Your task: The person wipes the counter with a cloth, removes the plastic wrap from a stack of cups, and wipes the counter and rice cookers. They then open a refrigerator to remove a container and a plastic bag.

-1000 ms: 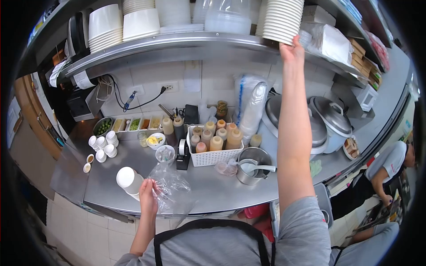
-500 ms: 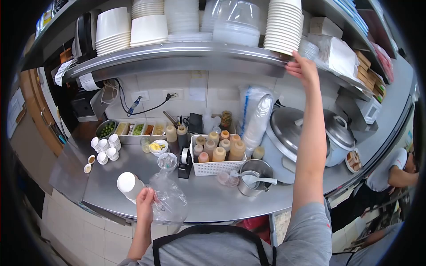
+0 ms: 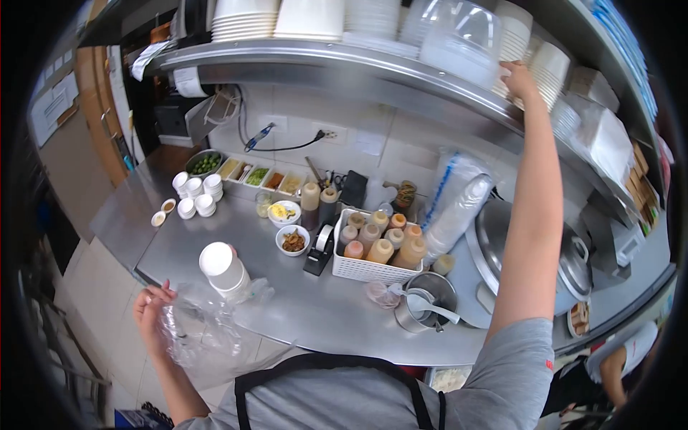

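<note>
Thin clear plastic bags [image 3: 204, 330] hang from the fingers of my left hand [image 3: 153, 309] in front of the counter. White lidded cups [image 3: 223, 269] stand beside the bag on the steel counter. Up on the shelf, my right hand [image 3: 517, 77] touches a stack of paper cups [image 3: 513, 32], its fingers bent against the stack's lower part. Another cup stack [image 3: 550, 68] leans just right of that hand. Clear plastic containers [image 3: 462, 43] sit to its left.
A white basket [image 3: 373, 271] of sauce bottles, a tape dispenser [image 3: 319, 251], a bowl of brown food [image 3: 292, 240] and a metal pot [image 3: 426, 301] are on the counter [image 3: 301, 308]. Large lidded cookers [image 3: 502, 236] stand right. Another person [image 3: 620, 362] is at the lower right.
The view has shifted. My left hand has moved left with the bags, away from the cups. My right hand has gone from the shelf edge up to the paper cup stack.
</note>
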Available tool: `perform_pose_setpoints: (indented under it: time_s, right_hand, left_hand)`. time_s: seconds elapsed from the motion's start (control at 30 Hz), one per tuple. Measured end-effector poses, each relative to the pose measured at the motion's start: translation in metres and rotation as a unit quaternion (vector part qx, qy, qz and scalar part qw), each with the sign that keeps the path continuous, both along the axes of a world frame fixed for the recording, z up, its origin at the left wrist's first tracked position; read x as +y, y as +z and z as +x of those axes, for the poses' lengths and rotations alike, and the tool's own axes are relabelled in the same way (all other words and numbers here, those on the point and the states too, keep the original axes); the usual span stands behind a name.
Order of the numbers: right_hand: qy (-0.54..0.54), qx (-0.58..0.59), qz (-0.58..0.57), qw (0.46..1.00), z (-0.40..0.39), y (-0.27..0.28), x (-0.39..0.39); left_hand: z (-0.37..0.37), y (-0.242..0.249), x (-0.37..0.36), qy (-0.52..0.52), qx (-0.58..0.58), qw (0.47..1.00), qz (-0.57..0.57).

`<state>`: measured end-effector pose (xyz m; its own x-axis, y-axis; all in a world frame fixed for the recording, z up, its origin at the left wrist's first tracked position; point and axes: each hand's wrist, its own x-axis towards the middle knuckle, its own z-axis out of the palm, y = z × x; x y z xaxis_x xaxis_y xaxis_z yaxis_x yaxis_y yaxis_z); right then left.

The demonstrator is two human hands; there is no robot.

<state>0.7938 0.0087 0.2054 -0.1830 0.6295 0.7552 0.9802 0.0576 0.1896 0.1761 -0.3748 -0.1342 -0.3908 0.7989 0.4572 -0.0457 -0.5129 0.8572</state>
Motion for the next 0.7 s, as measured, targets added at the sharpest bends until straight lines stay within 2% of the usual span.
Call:
perform_pose_setpoints:
  time_s: [0.03, 0.1, 0.13, 0.17, 0.2, 0.23, 0.27, 0.3, 0.33, 0.37, 0.4, 0.47, 0.5, 0.53, 0.57, 0.6, 0.63, 0.67, 0.7]
  right_hand:
    - [-0.032, -0.058, -0.036, 0.997, 0.005, 0.005, 0.021]
    - [-0.065, -0.029, -0.165, 0.984, 0.018, 0.010, 0.068]
    - [-0.063, -0.011, -0.194, 0.979, 0.027, 0.010, 0.081]
    - [-0.053, 0.022, -0.178, 0.982, 0.040, 0.015, 0.089]
    - [-0.042, 0.068, -0.139, 0.987, 0.056, 0.023, 0.097]
    - [-0.020, 0.124, -0.084, 0.988, 0.074, 0.034, 0.104]
    - [0.028, 0.185, -0.022, 0.982, 0.089, 0.045, 0.109]
    - [0.114, 0.250, 0.039, 0.961, 0.098, 0.049, 0.113]
    - [0.178, 0.182, 0.201, 0.946, 0.048, 0.039, 0.060]
    - [0.202, 0.078, 0.394, 0.893, -0.019, 0.027, -0.007]
    - [0.176, -0.002, 0.556, 0.812, -0.089, 0.013, -0.078]
    - [0.405, 0.115, 0.452, 0.786, -0.164, -0.035, -0.132]
    - [0.430, 0.081, 0.452, 0.778, -0.195, -0.062, -0.143]
    - [0.486, 0.167, 0.280, 0.811, -0.220, -0.109, -0.148]
    - [0.522, 0.245, 0.096, 0.811, -0.245, -0.161, -0.157]
    - [0.512, 0.018, 0.113, 0.851, -0.278, -0.194, -0.179]
    - [0.534, 0.141, -0.117, 0.826, -0.301, -0.263, -0.168]
    - [0.617, 0.037, -0.089, 0.781, -0.341, -0.281, -0.188]
    - [0.639, 0.050, -0.150, 0.753, -0.371, -0.315, -0.191]
  left_hand:
    - [0.002, 0.004, -0.006, 0.039, -0.018, 0.999, 0.010]
    - [-0.005, 0.007, -0.019, 0.097, -0.026, 0.995, -0.011]
    - [-0.011, 0.008, -0.029, 0.142, -0.032, 0.989, -0.025]
    - [-0.023, 0.001, -0.037, 0.153, -0.039, 0.986, -0.052]
    - [-0.035, -0.006, -0.043, 0.203, 0.005, 0.975, -0.088]
    - [-0.048, -0.013, -0.047, 0.249, 0.051, 0.959, -0.128]
    - [-0.058, -0.024, -0.050, 0.248, 0.049, 0.957, -0.144]
    - [-0.070, -0.033, -0.050, 0.247, 0.046, 0.955, -0.159]
    - [-0.070, -0.036, -0.046, 0.249, 0.060, 0.953, -0.163]
    - [-0.073, -0.046, -0.040, 0.226, 0.044, 0.963, -0.143]
    - [-0.077, -0.060, -0.032, 0.229, 0.056, 0.963, -0.128]
    - [-0.077, -0.078, -0.017, 0.230, 0.034, 0.952, -0.197]
    - [-0.079, -0.090, -0.006, 0.198, 0.015, 0.951, -0.239]
    - [-0.079, -0.101, 0.004, 0.166, -0.005, 0.946, -0.277]
    - [-0.071, -0.108, 0.013, 0.127, -0.051, 0.942, -0.307]
    - [-0.066, -0.117, 0.022, 0.087, -0.097, 0.933, -0.334]
    - [-0.072, -0.138, 0.033, 0.072, -0.059, 0.920, -0.380]
    - [-0.079, -0.166, 0.044, 0.056, -0.019, 0.904, -0.424]
    - [-0.083, -0.188, 0.052, 0.035, 0.005, 0.887, -0.460]
